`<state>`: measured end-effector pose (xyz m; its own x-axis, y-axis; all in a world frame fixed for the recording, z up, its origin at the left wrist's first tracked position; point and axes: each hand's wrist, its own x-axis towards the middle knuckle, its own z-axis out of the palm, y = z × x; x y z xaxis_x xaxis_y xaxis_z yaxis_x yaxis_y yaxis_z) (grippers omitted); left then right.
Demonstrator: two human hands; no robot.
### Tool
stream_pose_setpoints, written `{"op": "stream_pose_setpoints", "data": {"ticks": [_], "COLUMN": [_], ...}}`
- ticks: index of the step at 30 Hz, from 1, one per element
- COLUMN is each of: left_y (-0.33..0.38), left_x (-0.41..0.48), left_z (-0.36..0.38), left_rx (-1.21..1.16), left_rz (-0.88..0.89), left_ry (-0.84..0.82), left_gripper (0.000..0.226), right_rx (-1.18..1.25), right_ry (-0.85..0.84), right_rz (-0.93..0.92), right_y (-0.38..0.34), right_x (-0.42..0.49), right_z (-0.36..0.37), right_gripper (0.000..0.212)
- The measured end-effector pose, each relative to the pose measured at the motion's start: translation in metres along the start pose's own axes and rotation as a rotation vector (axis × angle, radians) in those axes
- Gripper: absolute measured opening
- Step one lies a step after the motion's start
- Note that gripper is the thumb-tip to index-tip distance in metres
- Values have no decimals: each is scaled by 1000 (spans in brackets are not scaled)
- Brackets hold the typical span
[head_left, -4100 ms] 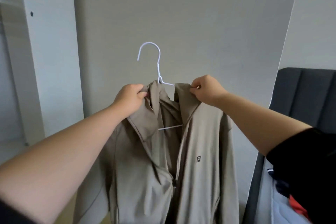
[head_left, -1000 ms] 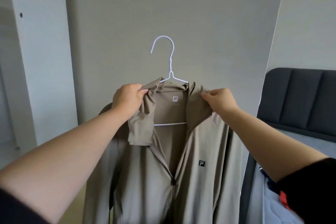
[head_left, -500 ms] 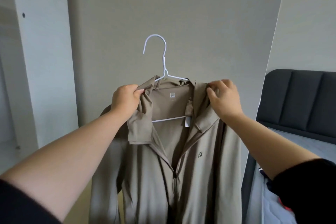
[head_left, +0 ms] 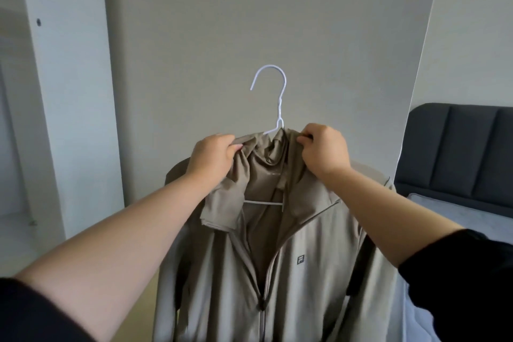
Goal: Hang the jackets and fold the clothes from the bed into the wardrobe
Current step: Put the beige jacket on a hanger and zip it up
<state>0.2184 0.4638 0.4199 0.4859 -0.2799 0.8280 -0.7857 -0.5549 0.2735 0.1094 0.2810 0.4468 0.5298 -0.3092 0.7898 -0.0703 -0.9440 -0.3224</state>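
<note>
The jacket [head_left: 305, 280] bears a small dark chest logo, seemingly an "F".

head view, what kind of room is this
Most likely a bedroom. A padded dark headboard stands at the right with a mattress below it, and a white wardrobe panel stands at the left. Both hands hold a beige jacket on a white hanger.

Above our two grips the hanger [head_left: 278, 108] hook stands in open air before a bare wall [head_left: 263, 22]; left of the grips a white wardrobe panel [head_left: 69, 91] stands, right of them the dark headboard [head_left: 458, 147] blocks low passage
</note>
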Motion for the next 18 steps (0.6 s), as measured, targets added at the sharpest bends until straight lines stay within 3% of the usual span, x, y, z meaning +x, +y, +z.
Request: {"op": "stream_pose_setpoints", "data": {"ticks": [3, 6, 8, 10, 12, 15, 16, 18], "left_y": [5, 14, 22, 27, 27, 20, 18, 16], "left_x": [6, 11, 11, 7, 0, 3, 7, 16], "left_z": [-4, -6, -1, 3, 3, 1, 0, 1], "left_rx": [105, 86, -80, -273, -245, -15, 35, 98], "left_rz": [66, -11, -141, -206, -69, 223, 233, 159], "left_ry": [115, 158, 79, -101, -224, 17, 50, -97], "left_gripper": [21, 21, 23, 23, 24, 15, 22, 21], "right_rx": [34, 63, 77, 101, 133, 215, 235, 260], "right_ry": [53, 100, 133, 159, 159, 147, 146, 147], "right_rz": [141, 242, 308, 349, 341, 295, 282, 265], "right_y": [6, 14, 21, 28, 34, 41, 43, 47], "right_x": [1, 1, 1, 2, 2, 1, 0, -2], "right_z": [2, 1, -2, -6, -11, -18, -21, -24], "right_gripper": [12, 12, 13, 12, 12, 13, 13, 14]}}
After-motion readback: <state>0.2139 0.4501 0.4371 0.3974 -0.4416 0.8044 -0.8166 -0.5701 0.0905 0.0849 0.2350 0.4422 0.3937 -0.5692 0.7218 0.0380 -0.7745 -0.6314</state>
